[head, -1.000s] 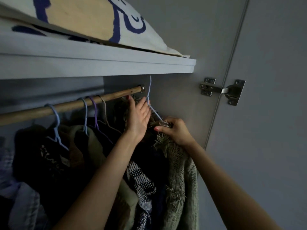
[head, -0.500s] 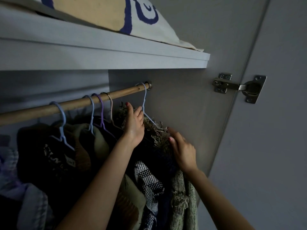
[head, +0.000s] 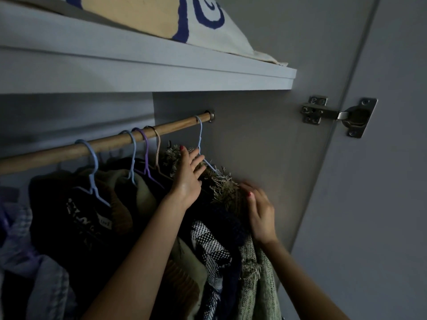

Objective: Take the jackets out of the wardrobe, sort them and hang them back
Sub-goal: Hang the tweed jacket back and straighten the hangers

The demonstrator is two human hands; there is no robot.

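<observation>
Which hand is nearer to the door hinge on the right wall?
The right hand. It rests on the shoulder of the green knitted jacket, below and left of the hinge. The left hand is farther left, by the light blue hanger.

We have a single view, from a camera worn on the head, so nothing is shared with a second one. It sits close inside the open wardrobe and tilts upward: we look at the underside and front edge of the shelf [head: 147, 72] and up along the wooden rail [head: 104, 144]. Both forearms enter from the bottom edge. The door hinge [head: 337, 115] lies to the right.
</observation>
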